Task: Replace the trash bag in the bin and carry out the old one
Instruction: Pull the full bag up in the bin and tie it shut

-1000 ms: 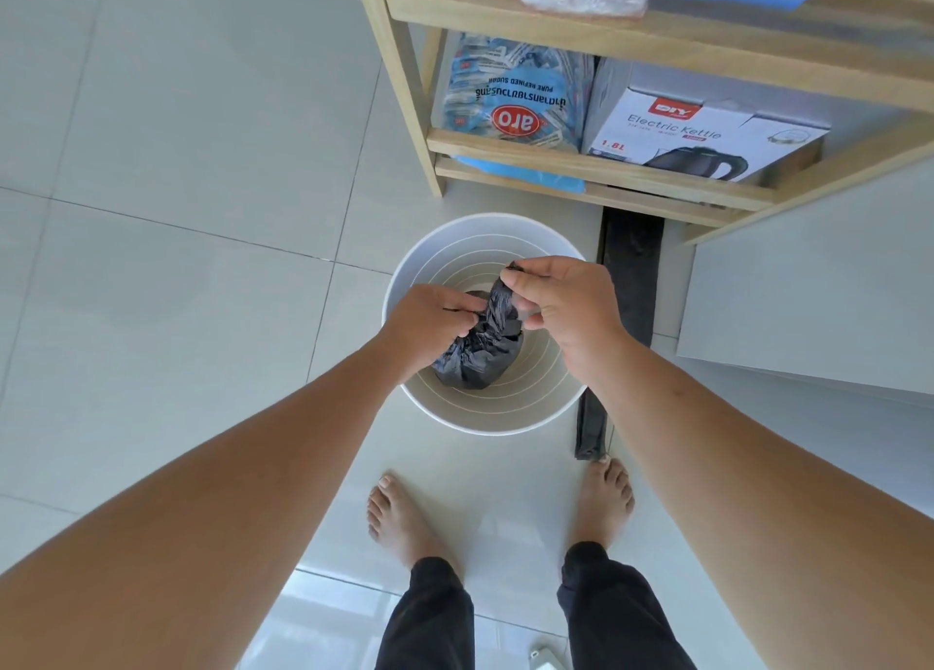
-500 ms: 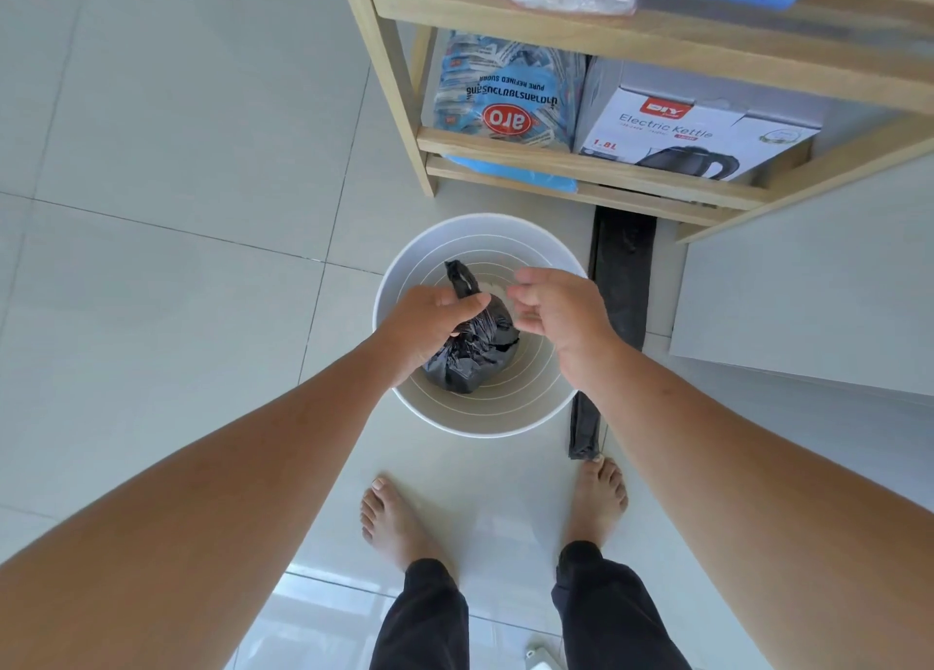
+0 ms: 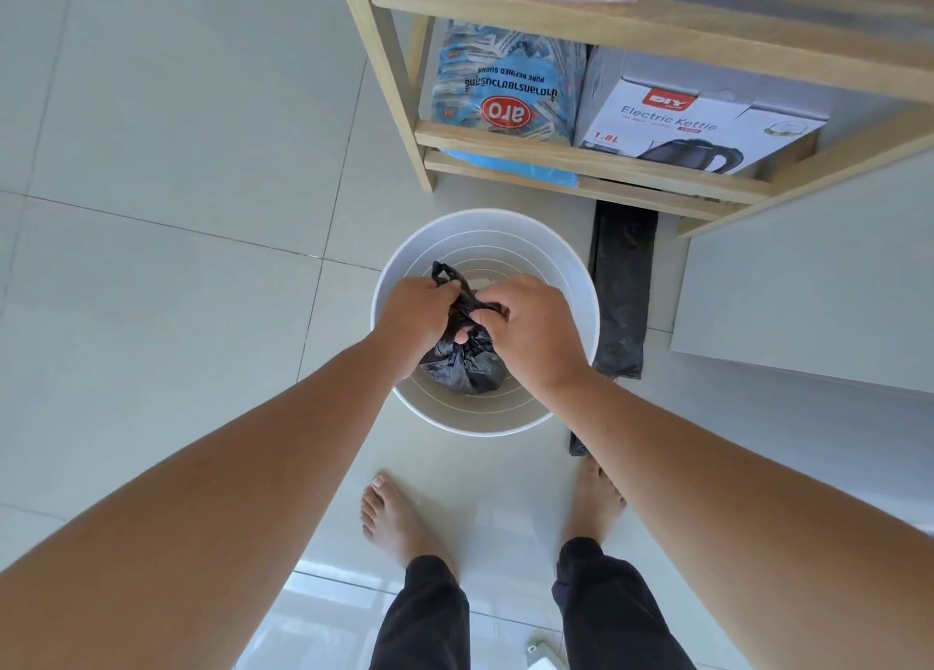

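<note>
A round white bin (image 3: 485, 225) stands on the tiled floor in front of my feet. Above its opening hangs a small, bunched black trash bag (image 3: 467, 366). My left hand (image 3: 412, 318) and my right hand (image 3: 530, 331) both grip the twisted top of the bag, fingers close together, with one loose black end sticking up past my left hand. A flat, folded black bag (image 3: 621, 290) lies on the floor just right of the bin.
A wooden shelf unit (image 3: 581, 159) stands right behind the bin, holding a blue sugar pack (image 3: 505, 88) and an electric kettle box (image 3: 697, 124). A pale cabinet side (image 3: 808, 290) is at the right. My bare feet (image 3: 399, 513) stand on the tiles below the bin.
My right hand let go of the bag's top for a moment, then closed on it again. Both hands have drawn together at the twisted neck, and a loose end now sticks up.
</note>
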The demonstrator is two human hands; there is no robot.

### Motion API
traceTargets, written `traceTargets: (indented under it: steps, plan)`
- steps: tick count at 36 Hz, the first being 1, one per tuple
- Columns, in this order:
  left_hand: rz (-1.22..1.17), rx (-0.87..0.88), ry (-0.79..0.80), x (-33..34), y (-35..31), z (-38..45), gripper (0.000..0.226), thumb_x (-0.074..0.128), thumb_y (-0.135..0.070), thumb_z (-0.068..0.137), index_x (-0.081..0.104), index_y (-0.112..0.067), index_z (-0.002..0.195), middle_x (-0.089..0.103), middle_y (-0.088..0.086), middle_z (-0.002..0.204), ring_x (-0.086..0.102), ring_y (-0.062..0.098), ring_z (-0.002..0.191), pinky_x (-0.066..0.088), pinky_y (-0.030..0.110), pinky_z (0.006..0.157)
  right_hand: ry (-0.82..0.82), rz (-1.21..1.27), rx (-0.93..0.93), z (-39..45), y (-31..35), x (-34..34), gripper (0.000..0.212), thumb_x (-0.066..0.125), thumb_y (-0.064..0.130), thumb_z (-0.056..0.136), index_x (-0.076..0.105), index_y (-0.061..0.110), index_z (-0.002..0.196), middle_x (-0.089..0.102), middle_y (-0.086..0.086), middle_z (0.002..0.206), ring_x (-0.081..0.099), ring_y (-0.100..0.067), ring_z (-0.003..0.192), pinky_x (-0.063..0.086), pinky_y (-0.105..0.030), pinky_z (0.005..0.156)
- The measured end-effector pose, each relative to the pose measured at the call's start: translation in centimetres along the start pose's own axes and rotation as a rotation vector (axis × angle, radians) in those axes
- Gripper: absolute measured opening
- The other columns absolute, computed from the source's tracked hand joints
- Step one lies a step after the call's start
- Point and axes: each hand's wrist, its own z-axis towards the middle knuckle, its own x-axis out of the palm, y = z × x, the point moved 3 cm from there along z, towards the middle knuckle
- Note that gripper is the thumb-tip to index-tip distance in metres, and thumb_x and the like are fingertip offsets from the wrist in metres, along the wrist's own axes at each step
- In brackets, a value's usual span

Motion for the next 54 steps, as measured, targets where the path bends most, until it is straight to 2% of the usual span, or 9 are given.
traceTargets:
  steps: [9,14,20,27,32,39,44,49,54]
  plan:
    - [-0.142,-0.134,0.11,0.0,-0.1,0.2,0.007,0.05,-0.004,0.099,0.055,-0.002,0.104,0.061,0.015,0.073,0.055,0.016,0.041,0.042,0.025,0.045,0.211,-0.293,-0.18,-0.1,0.0,1.0,0.011,0.054,-0.002,0.083,0.063,0.001,0.076,0.034,-0.004,0.083,0.048,-0.03,0.083,0.031,-0.031,0.062]
    - [-0.078,0.028,0.425,-1.5,0.1,-1.1,0.056,0.063,0.017,0.076,0.046,-0.018,0.116,0.056,0.012,0.093,0.057,0.026,0.082,0.049,0.036,0.076,0.404,-0.3,-0.138,0.4,-0.5,0.6,0.019,0.052,0.0,0.084,0.069,0.004,0.09,0.031,-0.001,0.091,0.043,-0.027,0.096,0.027,-0.029,0.072]
    - [0.373,0.393,0.153,-1.8,0.1,-1.5,0.029,0.068,0.011,0.073,0.058,-0.016,0.068,0.056,0.0,0.087,0.052,0.001,0.061,0.043,0.017,0.062,0.573,-0.167,0.014,1.5,-1.4,0.4,0.034,0.047,-0.009,0.083,0.065,0.018,0.073,0.04,-0.002,0.084,0.046,-0.027,0.084,0.032,-0.034,0.065]
    - [0.34,0.551,-0.073,-1.7,1.4,-1.4,0.029,0.062,0.011,0.079,0.08,-0.012,0.077,0.063,0.0,0.113,0.062,0.006,0.09,0.043,0.004,0.073,0.587,0.141,0.209,1.5,-2.2,0.1,0.026,0.049,0.007,0.097,0.072,0.018,0.103,0.052,0.003,0.092,0.055,-0.025,0.093,0.048,-0.03,0.085]
    - [0.308,0.487,-0.063,-1.0,2.3,-1.7,0.027,0.058,0.003,0.087,0.079,-0.011,0.096,0.063,0.001,0.126,0.06,0.015,0.117,0.049,0.03,0.102,0.546,0.261,0.347,1.1,-2.2,0.2,0.023,0.05,0.008,0.098,0.07,0.017,0.103,0.066,-0.013,0.104,0.065,-0.034,0.101,0.053,-0.049,0.093]
    - [0.271,0.436,0.022,-0.9,3.1,-1.2,0.023,0.084,-0.028,0.076,0.079,-0.018,0.097,0.062,-0.01,0.122,0.058,-0.002,0.106,0.039,-0.005,0.079,0.579,0.183,0.331,0.5,-2.4,0.5,0.024,0.047,0.009,0.098,0.07,0.012,0.094,0.065,-0.015,0.099,0.063,-0.033,0.095,0.052,-0.052,0.09]
    - [0.301,0.521,0.101,-0.3,2.3,-1.4,0.025,0.081,-0.016,0.079,0.078,-0.017,0.104,0.061,-0.006,0.118,0.057,0.004,0.109,0.042,0.014,0.097,0.601,0.155,0.336,0.4,-2.7,0.7,0.032,0.045,0.01,0.098,0.056,0.021,0.07,0.062,-0.015,0.092,0.062,-0.035,0.095,0.052,-0.053,0.09]
    - [0.411,0.586,0.067,-0.2,2.0,-1.1,0.013,0.082,-0.018,0.078,0.081,-0.013,0.09,0.058,-0.004,0.106,0.057,0.007,0.1,0.034,0.0,0.085,0.619,0.158,0.353,0.2,-2.8,0.5,0.022,0.046,0.011,0.098,0.065,0.011,0.088,0.065,-0.021,0.099,0.063,-0.036,0.095,0.052,-0.054,0.089]
    - [0.488,0.677,0.035,0.0,2.5,-1.0,0.005,0.077,-0.014,0.083,0.076,-0.01,0.081,0.053,-0.005,0.097,0.059,0.013,0.092,0.049,0.025,0.085,0.572,0.209,0.359,-0.1,-2.8,0.3,0.022,0.047,0.014,0.099,0.068,0.012,0.093,0.067,-0.019,0.103,0.063,-0.035,0.098,0.052,-0.054,0.089]
